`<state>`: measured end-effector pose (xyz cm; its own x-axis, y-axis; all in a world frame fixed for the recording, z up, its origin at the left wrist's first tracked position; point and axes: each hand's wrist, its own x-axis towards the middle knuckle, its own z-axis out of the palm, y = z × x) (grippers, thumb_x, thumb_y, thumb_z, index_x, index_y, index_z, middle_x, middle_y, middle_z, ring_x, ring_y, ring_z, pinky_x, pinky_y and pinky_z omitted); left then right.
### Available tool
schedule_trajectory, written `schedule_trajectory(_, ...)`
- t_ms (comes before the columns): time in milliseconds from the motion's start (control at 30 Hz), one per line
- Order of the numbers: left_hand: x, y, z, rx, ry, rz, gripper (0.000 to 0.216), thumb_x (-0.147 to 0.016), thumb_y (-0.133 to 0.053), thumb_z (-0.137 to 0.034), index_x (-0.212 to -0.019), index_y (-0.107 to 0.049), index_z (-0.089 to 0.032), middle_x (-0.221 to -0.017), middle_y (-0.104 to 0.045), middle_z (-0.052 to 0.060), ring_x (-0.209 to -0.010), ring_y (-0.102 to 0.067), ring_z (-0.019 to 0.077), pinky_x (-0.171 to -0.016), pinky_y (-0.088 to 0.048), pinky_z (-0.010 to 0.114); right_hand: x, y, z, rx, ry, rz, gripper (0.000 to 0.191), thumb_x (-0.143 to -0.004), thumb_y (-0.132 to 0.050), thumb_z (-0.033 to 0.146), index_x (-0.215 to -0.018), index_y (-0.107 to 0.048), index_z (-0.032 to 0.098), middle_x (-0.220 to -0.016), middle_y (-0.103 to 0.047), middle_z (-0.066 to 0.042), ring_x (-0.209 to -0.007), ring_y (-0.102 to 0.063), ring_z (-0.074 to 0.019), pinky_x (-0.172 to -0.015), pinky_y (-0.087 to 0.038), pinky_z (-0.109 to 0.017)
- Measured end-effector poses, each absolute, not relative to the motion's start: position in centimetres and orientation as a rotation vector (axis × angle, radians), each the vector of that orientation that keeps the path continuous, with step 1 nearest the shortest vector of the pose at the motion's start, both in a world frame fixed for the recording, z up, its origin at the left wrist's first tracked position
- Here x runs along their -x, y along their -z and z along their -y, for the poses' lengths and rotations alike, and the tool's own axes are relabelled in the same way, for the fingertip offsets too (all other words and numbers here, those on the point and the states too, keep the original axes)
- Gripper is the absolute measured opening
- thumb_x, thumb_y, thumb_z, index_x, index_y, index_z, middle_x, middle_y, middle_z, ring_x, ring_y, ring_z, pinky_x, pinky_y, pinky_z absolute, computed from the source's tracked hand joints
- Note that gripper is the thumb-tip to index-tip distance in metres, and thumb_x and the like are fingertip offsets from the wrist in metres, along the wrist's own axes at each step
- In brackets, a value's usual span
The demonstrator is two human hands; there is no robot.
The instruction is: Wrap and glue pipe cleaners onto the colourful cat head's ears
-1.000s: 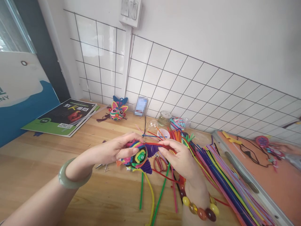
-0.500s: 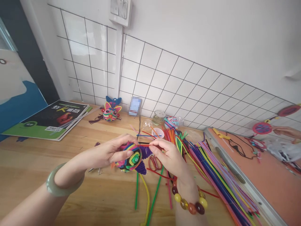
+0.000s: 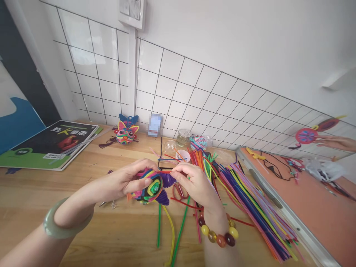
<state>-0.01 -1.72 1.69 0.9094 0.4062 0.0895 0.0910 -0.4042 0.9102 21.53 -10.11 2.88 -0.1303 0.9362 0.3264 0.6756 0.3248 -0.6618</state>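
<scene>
My left hand (image 3: 136,177) is closed round a multicoloured pipe-cleaner animal ornament (image 3: 152,188), thumb across its side. The ornament has a green and yellow spiral patch and purple pieces (image 3: 164,197) jutting to the right. Along its top edge runs a red pipe cleaner (image 3: 167,171), its right end pinched between the thumb and forefinger of my right hand (image 3: 189,178). Just below my right hand lie red-handled scissors (image 3: 180,192), partly covered by it. Loose green (image 3: 182,230) and yellow pipe cleaners (image 3: 171,226) lie on the table beneath the ornament.
A big bundle of coloured pipe cleaners (image 3: 253,207) lies at right beside an orange board (image 3: 319,207). A finished cat-like ornament (image 3: 125,135), a phone (image 3: 155,125), a glass jar (image 3: 183,137) and a white cup (image 3: 183,155) stand behind. Books (image 3: 55,144) lie left; another person's hand (image 3: 336,142) holds a round ornament.
The view has shifted, so most things sit a little further left. Both hands keep their holds on the ornament and the red pipe cleaner. The other person's round ornament has moved up.
</scene>
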Motion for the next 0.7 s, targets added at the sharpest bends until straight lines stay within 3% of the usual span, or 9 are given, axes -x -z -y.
schedule_trajectory(167,0.04,-1.84,1.71,-2.027,-0.395,-0.382,0.030,-0.088,-0.041,-0.036,-0.113,-0.044,-0.020,-0.108,-0.050,0.007,-0.085,-0.050,0.0143,-0.074,-0.045,0.024,-21.46,-2.74,10.08,1.442,-0.445,1.889,0.018,-0.087,-0.046,0.027,-0.080,-0.060,0.019,-0.078,-0.062,0.000,-0.073,-0.056,-0.0124,-0.067,-0.042,-0.024)
schedule_trajectory(333,0.01,-1.75,1.69,-1.995,-0.347,-0.356,0.031,-0.089,-0.037,-0.037,-0.114,-0.042,-0.020,-0.109,-0.050,0.007,-0.080,-0.052,0.0129,-0.067,-0.046,0.023,-21.44,-2.49,10.03,1.469,-0.411,1.902,0.016,-0.086,-0.050,0.026,-0.078,-0.060,0.019,-0.074,-0.060,0.000,-0.071,-0.055,-0.0125,-0.066,-0.041,-0.024)
schedule_trajectory(567,-0.03,-1.60,1.61,-1.963,-0.344,-0.366,0.031,-0.089,-0.039,-0.038,-0.113,-0.043,-0.020,-0.108,-0.051,0.008,-0.080,-0.054,0.0136,-0.068,-0.047,0.025,-21.48,-2.23,9.87,1.451,-0.401,1.898,0.016,-0.085,-0.051,0.026,-0.074,-0.060,0.019,-0.072,-0.060,0.000,-0.071,-0.056,-0.0126,-0.066,-0.041,-0.024)
schedule_trajectory(700,0.05,-1.65,1.66,-1.966,-0.339,-0.363,0.032,-0.089,-0.038,-0.038,-0.115,-0.041,-0.020,-0.108,-0.051,0.008,-0.076,-0.053,0.0125,-0.064,-0.047,0.023,-21.56,-2.37,9.97,1.458,-0.411,1.907,0.015,-0.085,-0.051,0.028,-0.081,-0.063,0.020,-0.076,-0.063,0.000,-0.072,-0.057,-0.0129,-0.067,-0.043,-0.025)
